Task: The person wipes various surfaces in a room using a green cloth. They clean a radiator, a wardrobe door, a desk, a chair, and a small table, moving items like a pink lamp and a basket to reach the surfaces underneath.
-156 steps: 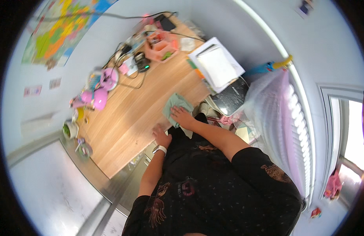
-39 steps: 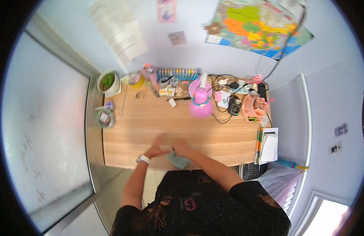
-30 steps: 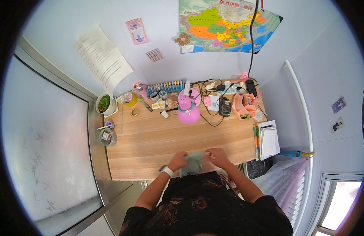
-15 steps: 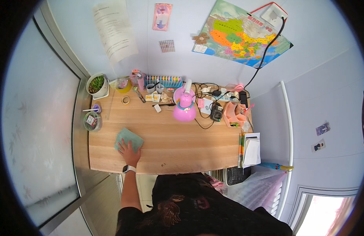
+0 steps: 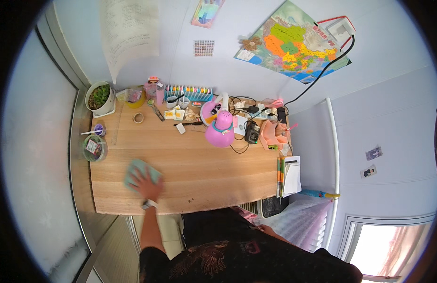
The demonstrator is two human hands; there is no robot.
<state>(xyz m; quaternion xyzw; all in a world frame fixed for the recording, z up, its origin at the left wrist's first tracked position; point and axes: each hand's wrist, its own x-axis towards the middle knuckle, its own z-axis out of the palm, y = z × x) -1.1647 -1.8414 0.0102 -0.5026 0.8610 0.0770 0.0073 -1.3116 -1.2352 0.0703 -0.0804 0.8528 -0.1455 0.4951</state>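
A pale green cloth (image 5: 135, 169) lies folded on the left front part of the wooden desk. My left hand (image 5: 149, 185) presses on it from above, palm down with fingers spread flat; a white-banded watch (image 5: 149, 203) sits on that wrist. Part of the cloth is hidden under the hand, which looks slightly blurred. My right hand (image 5: 265, 229) shows only in part, low beside my black shirt, off the desk's front edge. Its fingers are too hidden to read.
A pink desk lamp (image 5: 220, 135) stands mid-desk, with cables and a black charger (image 5: 252, 132) beside it. Potted plant (image 5: 100, 97), round plastic tub (image 5: 94, 148) and tape roll (image 5: 138, 118) are at left. A pink organiser (image 5: 274, 134) and papers (image 5: 291, 178) line the right.
The view has shifted, so the desk sits further left in it. My left hand remains on the cloth, near the desk's left front. My right hand has come into view beside my body.
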